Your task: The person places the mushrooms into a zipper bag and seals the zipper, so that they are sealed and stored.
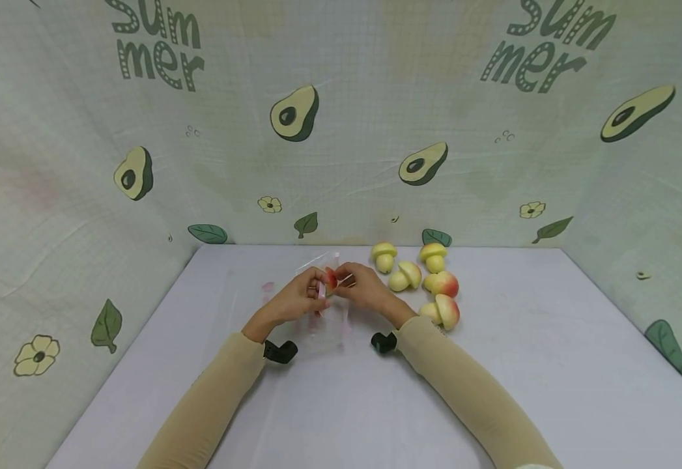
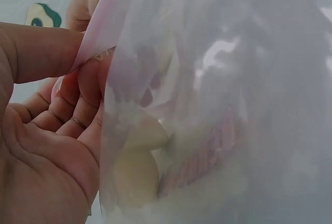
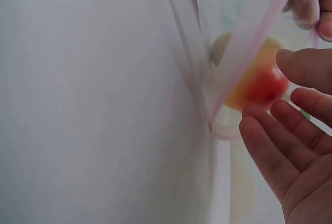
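Across our pale table, our left hand pinches the edge of a clear bag, our right hand spreads loosely by one red-blushed piece at its mouth, and five others wait outside towards two-to-three o'clock, so we judge bagging unfinished.

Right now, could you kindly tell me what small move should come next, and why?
I would probably ease the red-capped mushroom deeper into the bag: it sits at the bag's mouth, the right hand is right at it, and the left hand pinches the bag's edge.
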Demonstrator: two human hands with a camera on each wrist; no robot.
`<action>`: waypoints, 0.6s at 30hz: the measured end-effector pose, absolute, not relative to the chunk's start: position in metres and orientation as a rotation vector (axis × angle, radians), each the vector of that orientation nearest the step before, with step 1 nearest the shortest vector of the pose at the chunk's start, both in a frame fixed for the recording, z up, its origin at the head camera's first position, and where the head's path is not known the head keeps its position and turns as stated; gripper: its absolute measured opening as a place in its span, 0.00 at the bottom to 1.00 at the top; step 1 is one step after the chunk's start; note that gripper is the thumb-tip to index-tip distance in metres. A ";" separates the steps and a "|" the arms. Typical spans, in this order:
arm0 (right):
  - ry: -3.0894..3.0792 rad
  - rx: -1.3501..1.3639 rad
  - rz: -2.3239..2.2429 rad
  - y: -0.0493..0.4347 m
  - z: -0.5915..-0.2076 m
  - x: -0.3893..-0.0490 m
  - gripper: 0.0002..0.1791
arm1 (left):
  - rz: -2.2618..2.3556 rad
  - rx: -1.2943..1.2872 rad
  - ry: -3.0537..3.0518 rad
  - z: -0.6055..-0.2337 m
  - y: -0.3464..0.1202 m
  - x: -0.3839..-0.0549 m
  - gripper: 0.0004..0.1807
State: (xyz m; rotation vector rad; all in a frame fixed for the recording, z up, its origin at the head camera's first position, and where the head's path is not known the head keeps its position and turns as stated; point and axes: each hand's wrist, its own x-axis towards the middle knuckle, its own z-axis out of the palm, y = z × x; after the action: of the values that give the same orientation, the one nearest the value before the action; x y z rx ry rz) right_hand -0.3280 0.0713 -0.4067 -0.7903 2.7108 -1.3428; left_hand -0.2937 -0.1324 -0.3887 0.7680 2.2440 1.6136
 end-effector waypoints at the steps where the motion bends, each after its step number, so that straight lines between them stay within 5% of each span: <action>1: 2.725 -0.796 -1.327 0.072 -0.406 -0.327 0.17 | 1.609 0.762 2.249 -0.392 -0.133 -0.296 0.25; 18: 2.876 -0.872 -1.190 0.102 -0.356 -0.309 0.19 | 1.552 0.786 2.293 -0.395 -0.137 -0.296 0.23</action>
State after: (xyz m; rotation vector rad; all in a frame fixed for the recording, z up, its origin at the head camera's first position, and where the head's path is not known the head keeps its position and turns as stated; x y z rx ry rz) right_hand -0.3092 0.1019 -0.3557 -0.8715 2.8763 -1.1903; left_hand -0.2962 -0.1367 -0.3955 0.7859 2.2929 1.5516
